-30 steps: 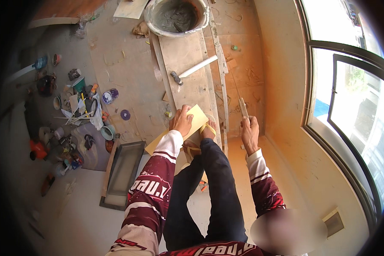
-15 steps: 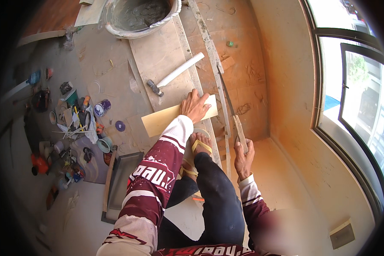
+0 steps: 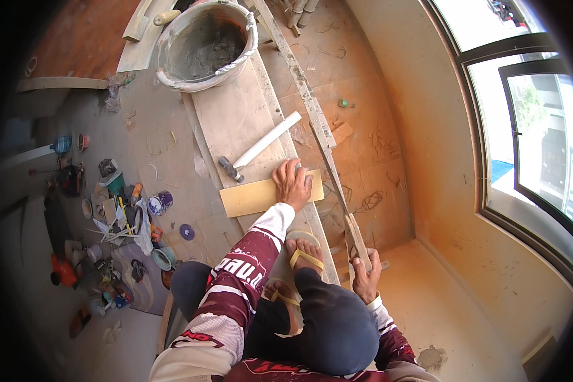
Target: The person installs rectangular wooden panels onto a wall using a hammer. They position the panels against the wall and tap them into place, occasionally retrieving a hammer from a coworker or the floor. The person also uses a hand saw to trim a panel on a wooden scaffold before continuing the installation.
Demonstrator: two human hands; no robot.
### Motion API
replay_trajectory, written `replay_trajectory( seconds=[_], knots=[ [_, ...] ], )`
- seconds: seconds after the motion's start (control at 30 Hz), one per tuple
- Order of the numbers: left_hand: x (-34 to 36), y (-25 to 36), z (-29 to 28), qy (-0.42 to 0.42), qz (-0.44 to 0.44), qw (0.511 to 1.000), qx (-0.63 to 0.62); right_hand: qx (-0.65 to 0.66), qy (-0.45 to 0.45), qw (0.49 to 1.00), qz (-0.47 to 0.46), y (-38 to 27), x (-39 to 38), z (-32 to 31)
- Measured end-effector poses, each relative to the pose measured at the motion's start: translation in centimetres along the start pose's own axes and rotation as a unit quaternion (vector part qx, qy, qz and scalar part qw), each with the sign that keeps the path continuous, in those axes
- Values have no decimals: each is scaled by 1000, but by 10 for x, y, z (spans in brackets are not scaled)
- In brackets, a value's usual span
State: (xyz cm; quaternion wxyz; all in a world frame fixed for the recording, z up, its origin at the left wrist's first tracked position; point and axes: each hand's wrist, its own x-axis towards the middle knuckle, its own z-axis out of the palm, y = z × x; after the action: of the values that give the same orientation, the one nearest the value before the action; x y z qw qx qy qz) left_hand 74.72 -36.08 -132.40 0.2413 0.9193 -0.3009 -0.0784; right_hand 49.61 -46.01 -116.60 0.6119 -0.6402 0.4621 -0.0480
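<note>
My left hand [image 3: 293,186] lies over a pale yellow flat strip of board [image 3: 248,198], holding it down on the plank, its fingers bent at the far edge. Just beyond the strip, a hammer [image 3: 256,145] with a white handle and dark head rests on the planks. At the right, my right hand [image 3: 366,277] is closed around the wooden handle of a long, narrow-bladed tool [image 3: 335,179]. That blade points away from me beside the plank's right edge; its exact kind is unclear. My sandalled feet [image 3: 304,253] are on the planks near the strip.
A tub of wet grey mix [image 3: 207,48] stands on the planks [image 3: 226,111] at the far end. Left and lower lie a paint can [image 3: 160,203] and cluttered tools. A long mortar-spattered timber [image 3: 293,67] runs along the right, near the wall [image 3: 398,95] and window.
My view has shifted and my body is lower, with a knee bent forward. Strip and blade sit lower in view. Both hands keep their holds.
</note>
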Motion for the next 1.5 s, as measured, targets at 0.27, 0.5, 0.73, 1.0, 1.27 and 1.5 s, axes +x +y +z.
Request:
replay_trajectory(
  seconds=[0.27,0.5,0.73,1.0,1.27,1.5],
  knots=[
    [5,23,7,15,-89,996,-5,26,16,1000,-5,-2,-19,4],
    [-2,21,10,72,-96,993,-15,-25,-6,1000,-8,7,-18,5],
    [-3,20,10,62,-111,991,-50,-50,3,998,22,-4,-24,2],
    [-27,13,-33,-64,-91,994,4,-103,6,995,15,-42,-32,1],
    [-39,8,-115,-224,-201,954,-11,-98,14,992,81,-104,-49,-15],
    [16,7,-141,-241,-287,924,-80,-121,7,986,114,-132,-59,-24]
  ],
)
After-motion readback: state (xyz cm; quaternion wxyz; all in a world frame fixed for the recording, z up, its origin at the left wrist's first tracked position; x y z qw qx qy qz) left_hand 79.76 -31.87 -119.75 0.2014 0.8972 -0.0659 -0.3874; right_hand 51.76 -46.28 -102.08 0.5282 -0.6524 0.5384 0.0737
